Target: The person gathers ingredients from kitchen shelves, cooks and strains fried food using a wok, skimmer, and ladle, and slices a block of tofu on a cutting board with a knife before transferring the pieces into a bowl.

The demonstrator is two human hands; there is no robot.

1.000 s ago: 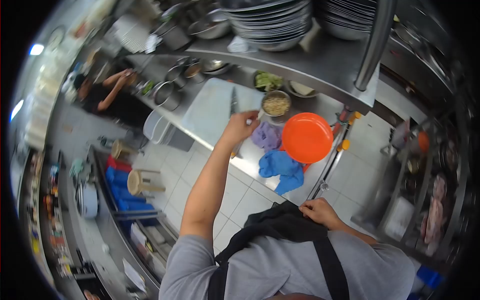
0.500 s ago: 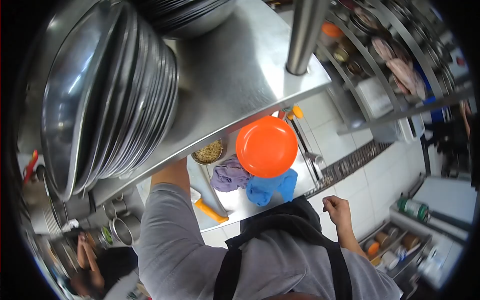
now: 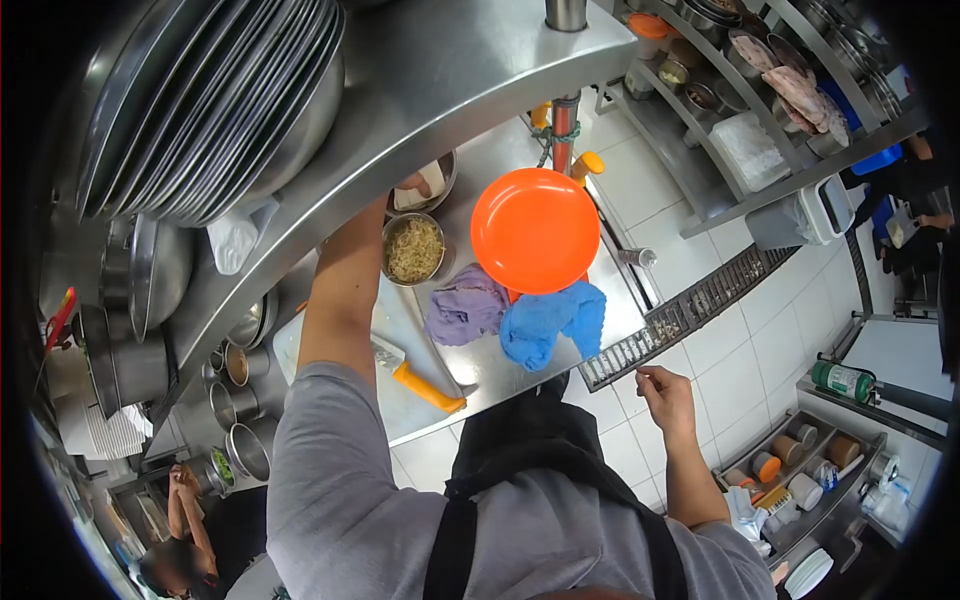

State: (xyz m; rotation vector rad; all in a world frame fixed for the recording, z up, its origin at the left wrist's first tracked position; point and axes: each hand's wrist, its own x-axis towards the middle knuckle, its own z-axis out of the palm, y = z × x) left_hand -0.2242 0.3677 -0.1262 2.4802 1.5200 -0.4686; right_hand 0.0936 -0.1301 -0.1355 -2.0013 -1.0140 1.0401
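Note:
Under the overhanging steel shelf, my left hand (image 3: 422,184) reaches into a metal bowl (image 3: 450,166). Its partly hidden fingers are closed on a pale flat piece (image 3: 432,178), whose kind I cannot make out. A second metal bowl of bean sprouts (image 3: 414,250) stands just nearer to me. Right of the bowls is an orange plate (image 3: 535,230), with a purple cloth (image 3: 467,306) and a blue cloth (image 3: 553,324) in front of it. A yellow-handled knife (image 3: 427,386) lies on the white cutting board (image 3: 408,345). My right hand (image 3: 668,398) hangs over the floor, fingers curled, nothing visible in it.
Stacked steel bowls (image 3: 230,110) sit on the steel shelf (image 3: 430,75) above my left arm. Right of the counter runs a floor drain grate (image 3: 690,318). A rack (image 3: 715,160) with food containers stands at upper right. Another person (image 3: 215,530) is at lower left.
My view has shifted, so the shelf sits higher and more counter shows. My left hand, hidden under the shelf before, now shows at a bowl. My right hand stays curled.

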